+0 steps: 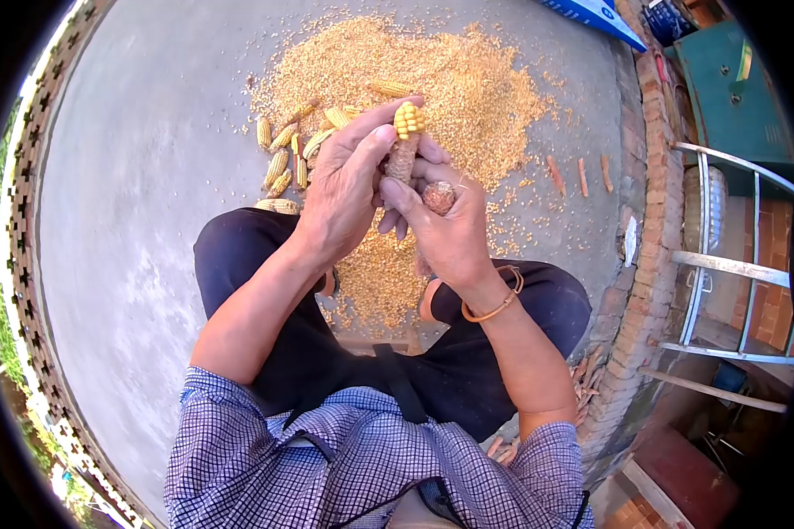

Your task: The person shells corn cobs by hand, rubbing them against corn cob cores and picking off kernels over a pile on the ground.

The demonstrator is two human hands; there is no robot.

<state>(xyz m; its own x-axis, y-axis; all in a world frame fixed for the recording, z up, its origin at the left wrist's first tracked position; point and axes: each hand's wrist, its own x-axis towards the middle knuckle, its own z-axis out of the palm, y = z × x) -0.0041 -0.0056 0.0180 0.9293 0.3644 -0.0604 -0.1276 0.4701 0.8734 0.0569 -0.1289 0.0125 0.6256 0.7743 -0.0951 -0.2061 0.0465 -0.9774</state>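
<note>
My left hand point(344, 181) is closed around a mostly stripped corn cob point(402, 159), which stands upright. Yellow kernels point(408, 120) remain only on its top end. Against the lower part of that cob rests the thumb of my right hand point(450, 225). A second, bare cob point(438, 197) is gripped in my right hand, its round end showing beside the thumb. Beyond both hands spreads a large heap of loose kernels point(450, 70). Several unshelled corn ears point(276, 169) lie on the floor left of my left hand.
More kernels point(375, 278) cover the concrete floor point(141, 176) between my bent legs. Thin bare cobs point(582, 177) lie to the right, near a low brick edge point(648, 238). Past it are a metal ladder-like frame point(732, 262) and a green cabinet point(737, 97).
</note>
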